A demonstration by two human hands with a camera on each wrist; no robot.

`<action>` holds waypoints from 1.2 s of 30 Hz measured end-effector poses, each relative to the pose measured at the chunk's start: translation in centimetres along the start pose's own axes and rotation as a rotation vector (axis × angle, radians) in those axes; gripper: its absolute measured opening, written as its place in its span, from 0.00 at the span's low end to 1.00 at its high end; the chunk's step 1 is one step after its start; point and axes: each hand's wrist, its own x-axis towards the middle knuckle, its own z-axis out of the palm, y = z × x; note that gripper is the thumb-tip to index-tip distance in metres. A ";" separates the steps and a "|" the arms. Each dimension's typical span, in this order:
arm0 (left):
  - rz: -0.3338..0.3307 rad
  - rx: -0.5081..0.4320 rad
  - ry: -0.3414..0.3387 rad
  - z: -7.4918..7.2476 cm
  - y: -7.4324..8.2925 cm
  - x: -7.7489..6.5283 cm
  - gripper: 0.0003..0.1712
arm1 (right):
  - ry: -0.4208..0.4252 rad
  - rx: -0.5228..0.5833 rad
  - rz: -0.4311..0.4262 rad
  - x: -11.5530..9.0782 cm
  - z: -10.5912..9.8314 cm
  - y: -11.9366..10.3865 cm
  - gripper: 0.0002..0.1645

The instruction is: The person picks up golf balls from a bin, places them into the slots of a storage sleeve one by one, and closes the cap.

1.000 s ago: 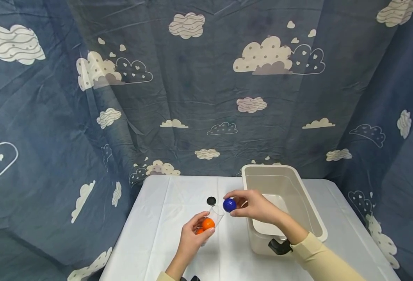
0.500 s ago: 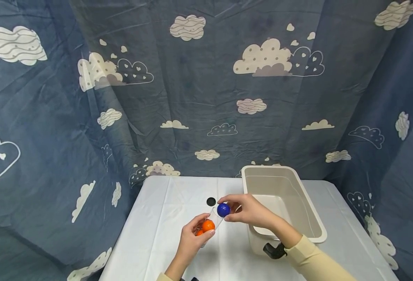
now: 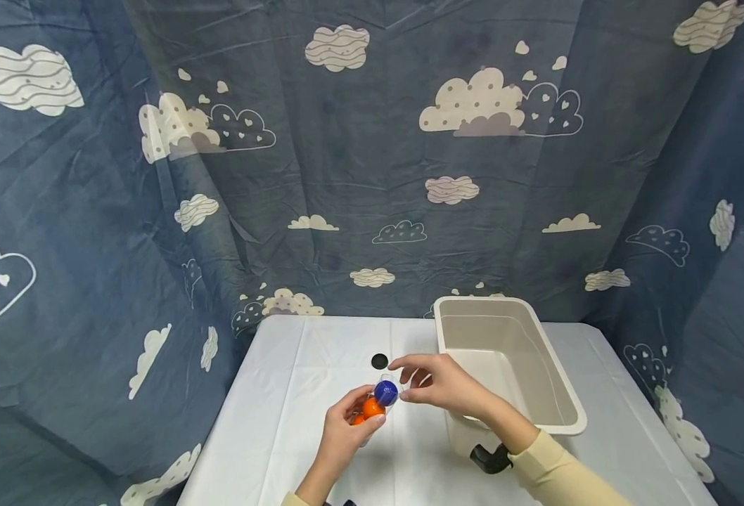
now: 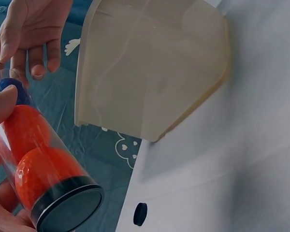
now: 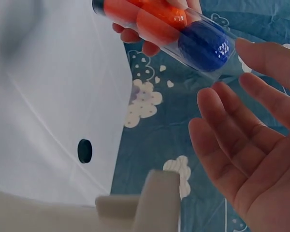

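My left hand (image 3: 345, 425) grips a clear plastic tube (image 4: 63, 153) with a black cap on its lower end. Inside sit two orange golf balls (image 4: 47, 175), and a blue golf ball (image 5: 204, 46) lies above them near the tube's uncapped mouth. Just beside that mouth is my right hand (image 3: 451, 386), its fingers spread and holding nothing. In the right wrist view its thumb tip (image 5: 246, 48) is at the tube's rim; whether it touches I cannot tell. A loose black cap (image 3: 380, 361) lies on the table behind the tube.
A deep beige plastic bin (image 3: 560, 379) stands on the right of the white-covered table (image 3: 302, 393), under my right forearm. Dark blue cloth (image 3: 347, 154) with a cloud print hangs behind and at both sides.
The blue golf ball has gone from my right fingers into the tube, on top of the orange ones. My right hand moved left to the mouth and let go. The left hand stays nearly still.
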 end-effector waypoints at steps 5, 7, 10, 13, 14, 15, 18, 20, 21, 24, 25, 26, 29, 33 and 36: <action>0.020 -0.044 0.012 -0.7 -0.6 0.0 0.27 | 0.034 0.017 0.015 -0.1 0.5 -0.2 0.27; 0.029 -0.053 0.014 -1.0 -0.7 0.0 0.27 | 0.052 0.030 0.024 -0.1 0.7 -0.4 0.27; 0.041 -0.062 0.020 -1.6 -0.9 -0.1 0.27 | 0.098 0.033 0.024 0.1 1.3 -0.5 0.27; 0.041 -0.061 0.034 -2.2 -0.9 -0.3 0.27 | 0.173 0.025 0.022 0.3 1.9 -0.6 0.26; 0.040 -0.065 0.041 -2.4 -0.9 -0.3 0.27 | 0.200 0.021 0.026 0.4 2.1 -0.6 0.26; 0.036 -0.066 0.050 -2.6 -0.9 -0.4 0.27 | 0.224 0.021 0.033 0.6 2.4 -0.7 0.26; 0.039 -0.076 0.072 -3.1 -1.0 -0.6 0.28 | 0.283 0.037 0.057 0.9 3.2 -0.6 0.27; 0.053 -0.088 0.081 -3.4 -1.1 -0.8 0.28 | 0.314 0.046 0.074 1.0 3.8 -0.6 0.26; 0.059 -0.089 0.084 -3.5 -1.2 -0.9 0.28 | 0.327 0.052 0.082 1.1 4.1 -0.6 0.26; 0.083 -0.090 0.088 -4.0 -1.4 -1.0 0.28 | 0.369 0.070 0.098 1.4 4.9 -0.4 0.24; 0.088 -0.092 0.090 -4.1 -1.4 -1.0 0.28 | 0.379 0.072 0.104 1.6 5.2 -0.3 0.24; 0.094 -0.094 0.093 -4.2 -1.4 -1.0 0.28 | 0.388 0.074 0.104 1.8 5.5 -0.2 0.23; 0.113 -0.106 0.098 -4.4 -1.4 -1.0 0.28 | 0.409 0.076 0.104 2.4 6.4 0.3 0.23; 0.129 -0.110 0.101 -4.6 -1.4 -1.0 0.27 | 0.431 0.088 0.107 3.4 7.7 1.6 0.22; 0.134 -0.108 0.108 -4.7 -1.5 -1.0 0.27 | 0.459 0.086 0.131 4.3 8.5 3.1 0.21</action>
